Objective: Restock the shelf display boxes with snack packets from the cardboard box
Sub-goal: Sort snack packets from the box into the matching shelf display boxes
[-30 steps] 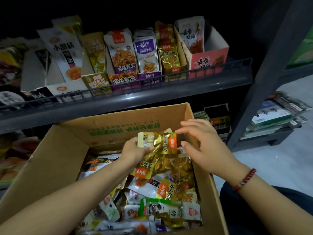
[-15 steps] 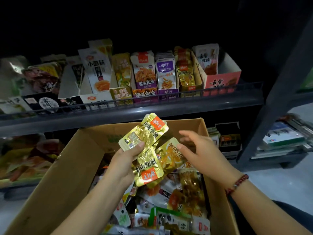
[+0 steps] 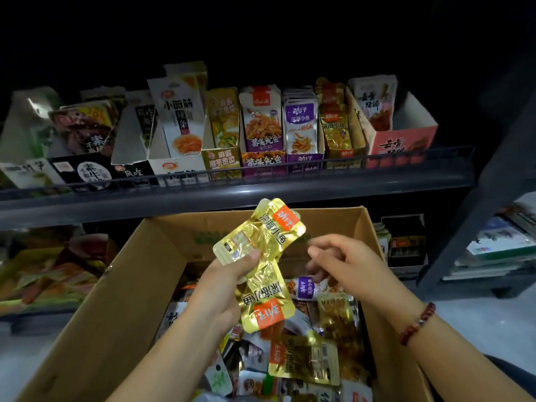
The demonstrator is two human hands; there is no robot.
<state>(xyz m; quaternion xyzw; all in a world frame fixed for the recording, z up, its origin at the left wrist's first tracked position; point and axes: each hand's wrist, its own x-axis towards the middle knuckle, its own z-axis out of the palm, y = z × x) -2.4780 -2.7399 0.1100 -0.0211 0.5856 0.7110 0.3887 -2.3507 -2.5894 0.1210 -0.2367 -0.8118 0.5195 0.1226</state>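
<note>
Gripping crinkled gold foil packets (image 3: pixel 262 265), left hand (image 3: pixel 220 288)

Light: we're in dim light here, and everything above the shelf is black.
Floor (image 3: pixel 478 323): pale and smooth, we see it at right and lower left.
Shelving: we've got a dark metal rack, its slanted post (image 3: pixel 475 216) at right.
Lower right shelf: flat packs (image 3: pixel 499 242), stacked.
</note>
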